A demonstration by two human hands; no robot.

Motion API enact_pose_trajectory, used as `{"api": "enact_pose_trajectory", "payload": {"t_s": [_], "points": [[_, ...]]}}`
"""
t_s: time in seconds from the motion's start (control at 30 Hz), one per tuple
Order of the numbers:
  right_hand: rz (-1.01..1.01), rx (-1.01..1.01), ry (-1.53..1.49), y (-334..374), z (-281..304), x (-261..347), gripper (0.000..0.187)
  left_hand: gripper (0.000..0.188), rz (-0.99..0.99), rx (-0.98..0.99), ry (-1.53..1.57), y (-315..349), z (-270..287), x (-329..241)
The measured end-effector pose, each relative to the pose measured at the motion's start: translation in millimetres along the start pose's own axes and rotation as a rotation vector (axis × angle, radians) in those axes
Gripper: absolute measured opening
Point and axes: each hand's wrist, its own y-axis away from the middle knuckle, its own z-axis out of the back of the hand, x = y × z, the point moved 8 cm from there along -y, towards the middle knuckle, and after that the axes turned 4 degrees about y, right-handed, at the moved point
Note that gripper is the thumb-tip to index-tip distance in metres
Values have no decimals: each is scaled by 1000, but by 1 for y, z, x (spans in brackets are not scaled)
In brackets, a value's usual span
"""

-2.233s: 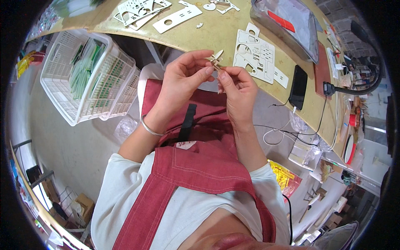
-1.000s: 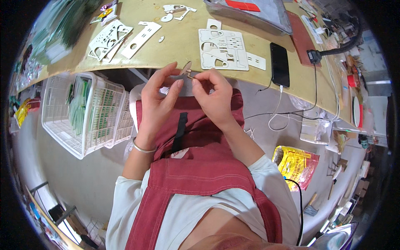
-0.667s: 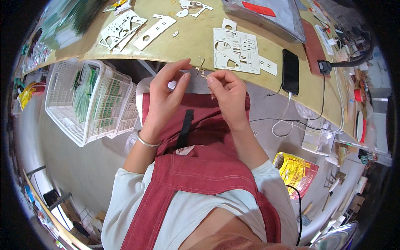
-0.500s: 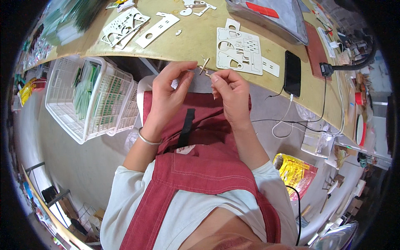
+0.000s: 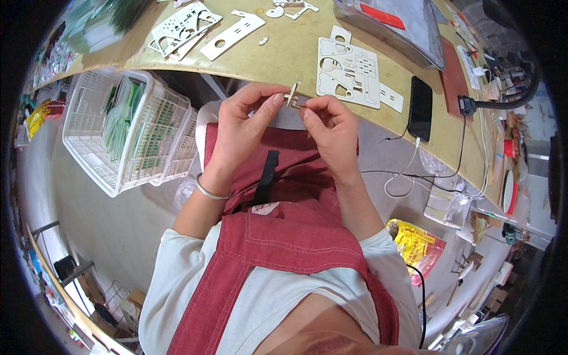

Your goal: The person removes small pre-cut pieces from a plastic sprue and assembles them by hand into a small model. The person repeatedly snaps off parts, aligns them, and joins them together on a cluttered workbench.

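Ideally, left hand (image 5: 245, 118) and right hand (image 5: 332, 123), fingers (image 5: 267, 90) pinching the thin disc (image 5: 293, 94) and small strip (image 5: 297, 107) respectively, should keep both square, pressing lightly.

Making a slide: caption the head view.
Left hand and right hand hold a small assembly near a table bearing cutout sheets.

The location is a workshop. Indicators: a long worktable (image 5: 287, 59) carrying pre-cut pale sheets (image 5: 370, 89) and a deep tray (image 5: 384, 42), a white crate (image 5: 142, 155) containing flat packets (image 5: 118, 127), and a work apron (image 5: 296, 242).
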Motion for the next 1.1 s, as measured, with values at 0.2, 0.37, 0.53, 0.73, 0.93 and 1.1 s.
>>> {"api": "enact_pose_trajectory", "payload": {"t_s": [0.2,0.37,0.53,0.73,0.93,1.1], "points": [[82,-10,102,1,-4,-1,7,19,123,-16,202,2,3,6],[77,0,99,4,-4,-13,9,20,128,-40,170,4,3,8],[47,-8,73,2,-6,-4,8,25,59,-25,72,5,4,11],[134,-32,14,1,-5,-2,11,21,-71,-33,-103,2,-5,-8],[91,-43,10,-1,-3,-1,14,21,-144,-65,-241,-3,-7,-17],[117,-49,9,-11,-2,-3,17,19,-82,-57,-178,-21,-6,-9]]}}
